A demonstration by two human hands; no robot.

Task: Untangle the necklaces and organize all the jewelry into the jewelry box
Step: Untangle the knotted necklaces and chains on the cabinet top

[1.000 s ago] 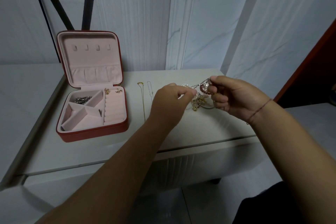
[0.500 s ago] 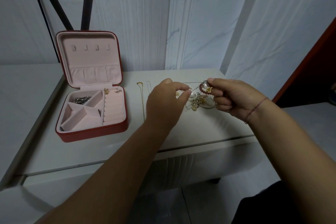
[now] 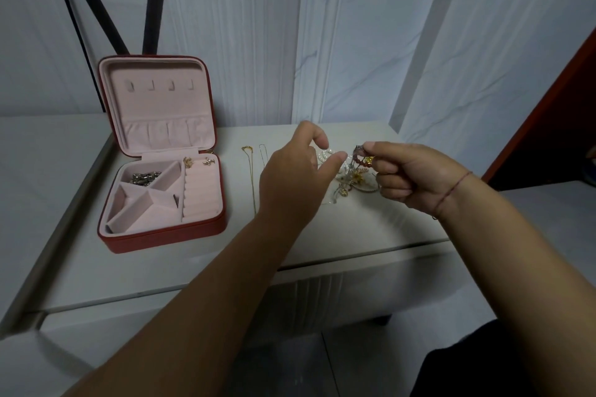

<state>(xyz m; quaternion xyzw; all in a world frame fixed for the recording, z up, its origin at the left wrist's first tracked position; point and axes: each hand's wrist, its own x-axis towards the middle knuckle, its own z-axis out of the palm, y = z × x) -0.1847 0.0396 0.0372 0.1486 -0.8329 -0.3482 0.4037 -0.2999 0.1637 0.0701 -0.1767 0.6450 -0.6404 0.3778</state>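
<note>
The left hand has released its pinch, thumb and forefinger now spread and empty. The right hand pinches the red beaded strand above the jewelry tangle. It is probably separating, bound for the open jewelry box at 9 o'clock.

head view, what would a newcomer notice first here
The red jewelry box stands open at the left of the table, its pink lid upright and silver pieces in a back compartment. At centre right, the right hand pinches red beads above a tangle of jewelry, while the left hand, fingers spread, hovers beside it. Two chains lie straight between box and hands.
</note>
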